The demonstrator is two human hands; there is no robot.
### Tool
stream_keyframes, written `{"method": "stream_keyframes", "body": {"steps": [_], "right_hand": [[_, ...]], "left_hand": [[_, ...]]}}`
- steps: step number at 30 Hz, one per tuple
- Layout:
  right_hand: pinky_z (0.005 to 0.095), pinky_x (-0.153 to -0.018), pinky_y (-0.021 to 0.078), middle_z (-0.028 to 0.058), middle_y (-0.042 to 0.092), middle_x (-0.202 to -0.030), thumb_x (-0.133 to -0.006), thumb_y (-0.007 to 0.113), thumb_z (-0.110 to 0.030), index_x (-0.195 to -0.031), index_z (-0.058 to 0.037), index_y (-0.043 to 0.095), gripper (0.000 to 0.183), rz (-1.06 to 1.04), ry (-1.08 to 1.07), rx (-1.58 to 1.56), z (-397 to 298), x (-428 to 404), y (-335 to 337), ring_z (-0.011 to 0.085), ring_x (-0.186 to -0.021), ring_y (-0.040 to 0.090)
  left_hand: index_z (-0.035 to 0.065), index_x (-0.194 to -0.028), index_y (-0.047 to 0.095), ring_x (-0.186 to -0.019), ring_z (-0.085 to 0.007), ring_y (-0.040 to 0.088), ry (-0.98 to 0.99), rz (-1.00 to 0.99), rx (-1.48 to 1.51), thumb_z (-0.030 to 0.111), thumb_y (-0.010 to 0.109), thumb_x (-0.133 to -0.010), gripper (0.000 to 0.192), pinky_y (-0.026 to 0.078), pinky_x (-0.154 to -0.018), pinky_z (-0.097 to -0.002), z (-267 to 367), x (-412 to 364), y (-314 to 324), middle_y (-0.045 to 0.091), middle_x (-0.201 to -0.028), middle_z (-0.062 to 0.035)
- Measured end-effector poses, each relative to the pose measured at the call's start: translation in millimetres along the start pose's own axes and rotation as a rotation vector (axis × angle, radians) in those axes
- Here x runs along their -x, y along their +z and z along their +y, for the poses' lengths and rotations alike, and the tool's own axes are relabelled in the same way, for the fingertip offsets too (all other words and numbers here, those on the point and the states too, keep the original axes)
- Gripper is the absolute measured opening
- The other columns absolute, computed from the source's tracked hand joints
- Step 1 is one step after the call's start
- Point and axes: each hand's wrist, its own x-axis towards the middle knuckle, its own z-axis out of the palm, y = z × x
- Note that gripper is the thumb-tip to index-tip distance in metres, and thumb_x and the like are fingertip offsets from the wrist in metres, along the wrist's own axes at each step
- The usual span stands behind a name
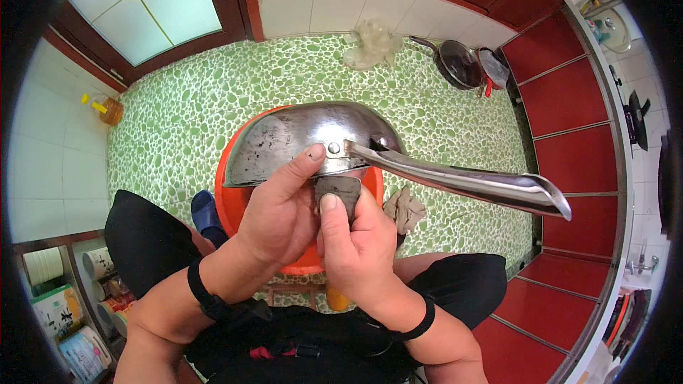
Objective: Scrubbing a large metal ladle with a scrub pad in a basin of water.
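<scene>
A steel wok (pixel 277 138) is tilted on its side, its rounded outer face up and its rim towards me. Its long hollow metal handle (pixel 459 176) points right. My left hand (pixel 283 208) grips the rim, the thumb beside a rivet; its fingers are mostly hidden below. A small dark grey abrasive pad or folded sandpaper (pixel 339 189) is pinched in my right hand (pixel 357 240), just under the rim, close to the left fingers. Whether it touches the wok, I cannot tell. Under the wok stands an orange plastic basin (pixel 229 205), largely covered by wok and hands.
A crumpled cloth (pixel 405 208) lies right of the basin. Farther off on the green pebble-patterned floor are a plastic bag (pixel 373 45), a lidded pan (pixel 460 64) and a red-handled pan (pixel 493 68). An oil bottle (pixel 109 109) stands left. Red cabinets (pixel 571 128) line the right.
</scene>
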Motion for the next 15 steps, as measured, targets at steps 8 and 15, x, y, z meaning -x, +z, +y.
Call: {"method": "stream_keyframes", "body": {"steps": [8, 15], "right_hand": [[0.0221, -0.046, 0.0400, -0.0020, 0.057, -0.067, -0.110, 0.053, -0.017, -0.106, -0.0011, 0.060, 0.018, -0.006, -0.031, 0.082, 0.0, 3.4, 4.8, 0.0050, -0.050, 0.050], [0.0381, -0.074, 0.0556, 0.0150, 0.073, -0.089, -0.105, 0.059, -0.017, -0.111, 0.0027, 0.065, 0.022, 0.004, 0.050, 0.116, -2.0, 4.8, 5.2, 0.0239, -0.077, 0.069]], "left_hand": [[-0.0026, -0.128, 0.060, -0.116, -0.0236, 0.066, 0.022, 0.054, -0.038, 0.025, 0.050, -0.111, 0.034, 0.048, -0.109, -0.0394, -1.4, -0.6, 2.1, 0.070, -0.120, -0.0138], [-0.0005, -0.124, 0.062, -0.111, -0.0212, 0.067, 0.061, 0.089, -0.083, 0.025, 0.053, -0.110, 0.031, 0.052, -0.101, -0.0386, 0.0, -1.6, 6.6, 0.071, -0.118, -0.0116]]}}
